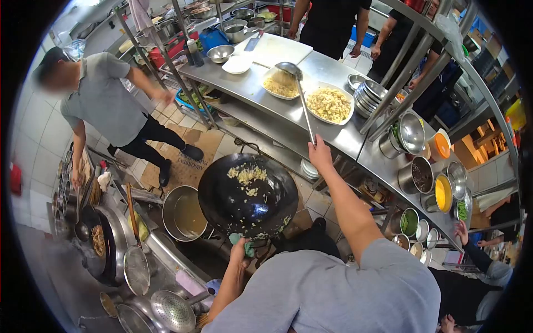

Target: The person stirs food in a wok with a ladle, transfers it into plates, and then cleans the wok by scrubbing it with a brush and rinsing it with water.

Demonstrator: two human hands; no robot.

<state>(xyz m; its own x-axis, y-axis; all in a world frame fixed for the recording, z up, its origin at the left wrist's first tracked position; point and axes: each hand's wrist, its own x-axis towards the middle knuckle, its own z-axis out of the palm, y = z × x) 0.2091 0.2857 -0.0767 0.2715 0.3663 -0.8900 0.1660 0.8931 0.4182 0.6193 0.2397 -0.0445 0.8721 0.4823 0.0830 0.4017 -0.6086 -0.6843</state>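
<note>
My left hand grips the near rim side of a large black wok through a green cloth. The wok hangs tilted in front of my body, with some fried rice in it and loose grains spread over its inner surface. My right arm stretches to the steel counter, where my right hand is closed around the handle of a ladle. The ladle's bowl is over a white plate of fried rice. Beside it stands a second, fuller plate of fried rice.
Left, a person in grey works at another wok. A pot of liquid stands beside my wok. Stacked metal bowls and a white cutting board are on the counter. Strainers lie lower left. Other people stand across the counter.
</note>
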